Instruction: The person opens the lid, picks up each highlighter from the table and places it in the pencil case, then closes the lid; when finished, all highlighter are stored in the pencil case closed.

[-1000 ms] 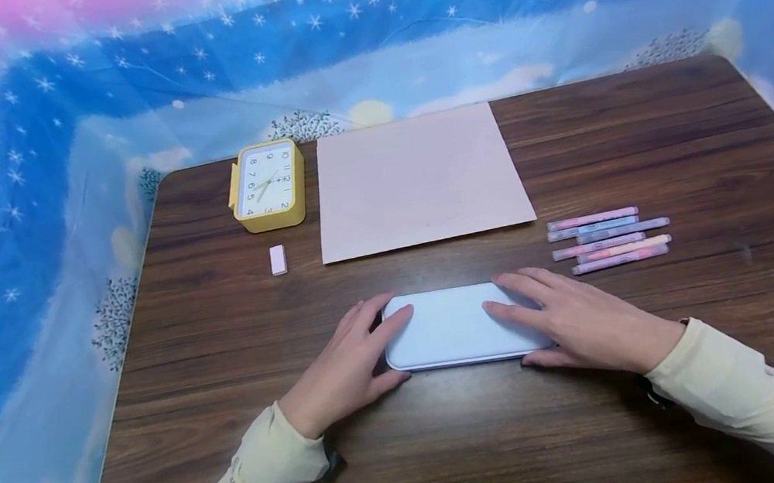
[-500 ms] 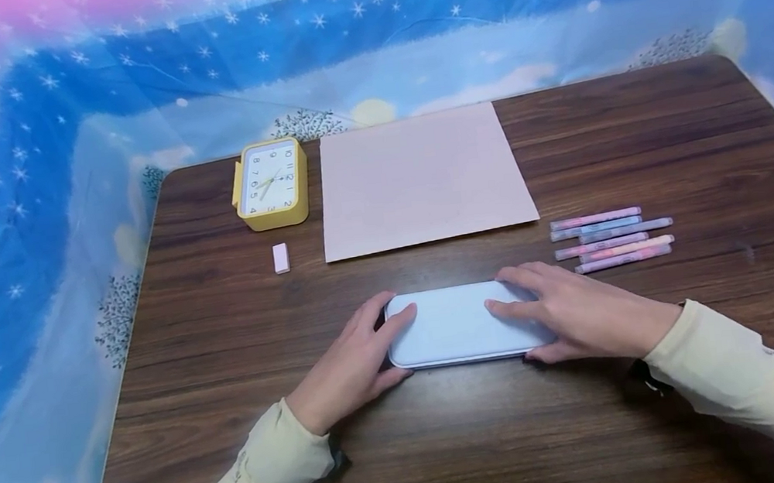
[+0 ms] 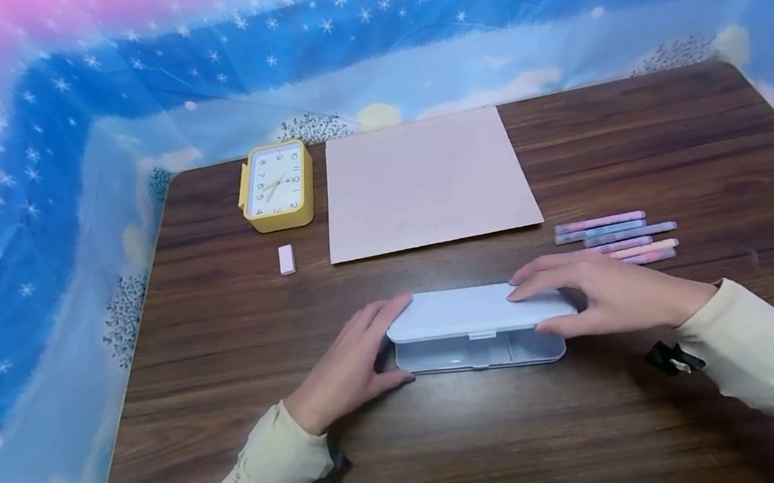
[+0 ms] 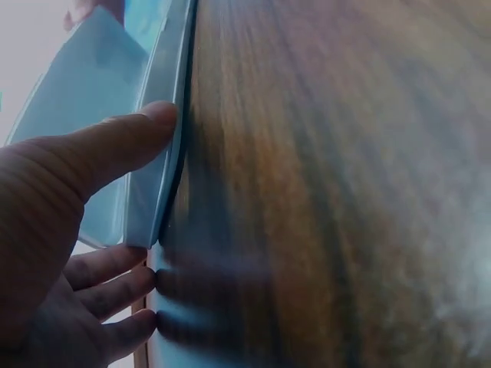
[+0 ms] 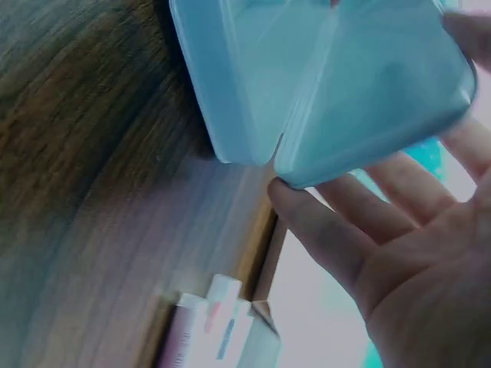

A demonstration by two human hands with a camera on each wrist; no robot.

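I've got the pale case (image 3: 454,353) on the table (image 3: 462,444), long axis running left to right: left hand (image 3: 344,366) holds its left end, right hand (image 3: 609,294) pinches the raised lid (image 3: 460,312) opposite, case between them.

Case (image 5: 207,84): ajar, on wooden table (image 5: 84,192)
Right hand (image 5: 422,253): pinches raised lid (image 5: 383,84), fingers outside
Pens (image 5: 219,330): bunched, apart from case

Pale-blue case (image 3: 467,311), yellow clock (image 3: 276,182), snowflake-patterned cloth (image 3: 313,50)
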